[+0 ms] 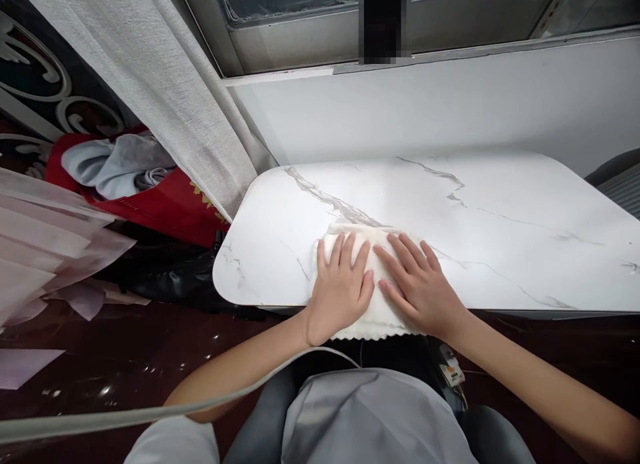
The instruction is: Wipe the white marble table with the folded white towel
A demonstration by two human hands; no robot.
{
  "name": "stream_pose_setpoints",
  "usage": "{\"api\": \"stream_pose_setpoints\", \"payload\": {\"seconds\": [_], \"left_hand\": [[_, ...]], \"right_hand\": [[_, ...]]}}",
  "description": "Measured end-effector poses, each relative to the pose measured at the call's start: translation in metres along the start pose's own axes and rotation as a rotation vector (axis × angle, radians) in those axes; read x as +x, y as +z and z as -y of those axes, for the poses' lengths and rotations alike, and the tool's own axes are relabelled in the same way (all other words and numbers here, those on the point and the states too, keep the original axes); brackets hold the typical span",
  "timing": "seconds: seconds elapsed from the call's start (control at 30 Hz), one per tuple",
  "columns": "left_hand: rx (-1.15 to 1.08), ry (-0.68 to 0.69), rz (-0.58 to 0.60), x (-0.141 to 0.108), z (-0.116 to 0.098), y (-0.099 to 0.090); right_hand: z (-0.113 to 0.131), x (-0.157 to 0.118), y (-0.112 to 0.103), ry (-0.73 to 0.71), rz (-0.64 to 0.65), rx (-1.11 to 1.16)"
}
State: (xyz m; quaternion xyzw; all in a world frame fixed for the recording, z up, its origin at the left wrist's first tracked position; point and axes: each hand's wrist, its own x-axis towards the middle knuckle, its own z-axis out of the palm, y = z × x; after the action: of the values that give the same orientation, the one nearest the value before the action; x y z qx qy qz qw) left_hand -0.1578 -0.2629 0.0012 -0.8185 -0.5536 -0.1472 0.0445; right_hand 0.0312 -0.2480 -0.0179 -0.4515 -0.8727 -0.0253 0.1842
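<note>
A cream-white cloth (377, 314) with a scalloped edge lies spread on the white marble-patterned table (505, 217), its near edge hanging over the front. My left hand (343, 281) rests palm down on the cloth's left part, fingers stretched out and slightly spread. On the right part of the cloth, my right hand (423, 284) also lies flat with its fingers apart. A narrow strip of cloth shows between the two hands. Neither hand grips the cloth.
A white cable (210, 403) crosses over my left forearm. Left of the table hang a grey-white curtain (165, 84) and pink sheer fabric (45, 244). A red bag (165, 207) holds pale clothes. A power strip (451, 367) hangs below the table; a grey chair (623, 184) stands right.
</note>
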Motion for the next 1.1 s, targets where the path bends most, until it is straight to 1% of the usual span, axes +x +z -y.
{"api": "stream_pose_setpoints", "payload": {"seconds": [0.17, 0.23, 0.3, 0.43, 0.6, 0.77, 0.9, 1.1], "left_hand": [[0.006, 0.037, 0.026, 0.005, -0.001, 0.002], [-0.005, 0.059, 0.049, 0.012, 0.001, 0.005], [-0.03, 0.056, 0.078, 0.025, 0.005, 0.008], [-0.114, 0.011, 0.116, 0.067, 0.021, 0.015], [-0.174, -0.056, 0.102, 0.127, 0.047, 0.026], [-0.187, -0.113, 0.037, 0.174, 0.067, 0.043], [-0.2, -0.126, 0.033, 0.205, 0.078, 0.053], [-0.227, -0.103, 0.017, 0.238, 0.09, 0.061]], "right_hand": [[-0.003, 0.007, 0.0, -0.016, 0.014, 0.012], [-0.006, 0.012, -0.001, 0.003, 0.025, 0.02], [-0.012, 0.02, 0.0, 0.034, 0.046, 0.022], [-0.032, 0.05, 0.007, 0.111, 0.102, 0.004], [-0.064, 0.106, 0.021, 0.183, 0.144, -0.01], [-0.098, 0.155, 0.027, 0.129, 0.22, 0.023], [-0.119, 0.181, 0.032, 0.151, 0.241, 0.037], [-0.142, 0.203, 0.044, 0.175, 0.164, 0.081]]}}
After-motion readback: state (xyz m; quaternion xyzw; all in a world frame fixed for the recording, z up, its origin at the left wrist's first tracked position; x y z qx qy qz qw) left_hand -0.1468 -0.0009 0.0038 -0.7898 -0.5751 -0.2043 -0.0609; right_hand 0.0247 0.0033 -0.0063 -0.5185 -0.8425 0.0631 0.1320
